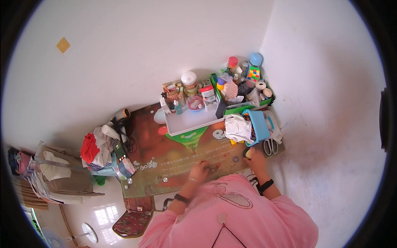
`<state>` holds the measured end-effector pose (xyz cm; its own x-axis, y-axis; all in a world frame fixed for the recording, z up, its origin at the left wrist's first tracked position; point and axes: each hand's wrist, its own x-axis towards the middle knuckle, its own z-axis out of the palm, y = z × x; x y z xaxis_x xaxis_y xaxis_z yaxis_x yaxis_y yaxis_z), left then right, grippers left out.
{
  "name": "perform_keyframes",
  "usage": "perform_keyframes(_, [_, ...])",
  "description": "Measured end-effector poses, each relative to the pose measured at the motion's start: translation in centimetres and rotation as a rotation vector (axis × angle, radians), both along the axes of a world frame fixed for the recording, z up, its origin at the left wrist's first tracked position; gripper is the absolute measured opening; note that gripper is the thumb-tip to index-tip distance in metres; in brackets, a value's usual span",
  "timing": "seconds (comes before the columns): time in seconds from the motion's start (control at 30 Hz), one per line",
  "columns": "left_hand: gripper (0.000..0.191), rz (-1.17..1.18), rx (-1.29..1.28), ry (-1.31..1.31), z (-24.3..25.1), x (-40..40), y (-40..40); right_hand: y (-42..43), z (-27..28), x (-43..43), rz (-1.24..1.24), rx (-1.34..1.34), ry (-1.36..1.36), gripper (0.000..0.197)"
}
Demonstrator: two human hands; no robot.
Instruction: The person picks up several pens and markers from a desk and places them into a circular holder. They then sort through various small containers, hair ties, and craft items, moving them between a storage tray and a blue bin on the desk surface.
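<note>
My right hand (256, 159) grips a small round pale-yellow thing (248, 153) with a dark rim, at the table's near right edge. Just left of it, a blue ring (235, 159) lies on the printed tabletop (145, 183). My left hand (200, 170) is low over the middle of the table's near side, fingers bent; whether anything is in it I cannot tell. White-handled scissors (271, 146) lie beyond my right hand. Close by, a light-blue basket (260, 125) is tipped, with small colourful items at its mouth, next to crumpled white cloth or paper (238, 127).
A white tray (189, 125) with bottles and a green-edged box (245, 109) crowded with containers stand against the wall. At left are a hair dryer (121, 114), a phone (119, 150) and piled clothes (97, 145). A chair (133, 221) stands by the table.
</note>
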<state>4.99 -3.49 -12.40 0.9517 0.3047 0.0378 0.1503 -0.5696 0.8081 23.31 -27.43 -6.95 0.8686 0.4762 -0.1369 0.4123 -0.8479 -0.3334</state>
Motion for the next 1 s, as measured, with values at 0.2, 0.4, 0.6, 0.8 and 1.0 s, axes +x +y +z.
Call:
perform_keyframes(0.2, [0.054, 0.212, -0.065, 0.214, 1.4, 0.5, -0.1, 7.2, 0.7, -1.1, 0.594, 0.363, 0.081, 0.052])
perform_keyframes(0.4, [0.083, 0.349, 0.239, 0.106, 1.3, 1.1, 1.8, 17.6, 0.3, -5.0, 0.847, 0.162, 0.076, 0.062])
perform_keyframes(0.6, [0.084, 0.327, 0.045, 0.043, -0.2, -1.1, 5.0, 20.7, -0.9, -5.5, 0.862, 0.183, 0.074, 0.059])
perform_keyframes(0.8, [0.078, 0.522, 0.356, -0.024, -0.9, -2.8, 6.3, 29.0, 3.7, -2.0, 0.691, 0.39, -0.134, 0.063])
perform_keyframes(1.0, [0.067, 0.477, 0.415, 0.179, -0.1, -2.0, 5.8, 36.7, -2.6, 1.2, 0.546, 0.225, -0.052, 0.066])
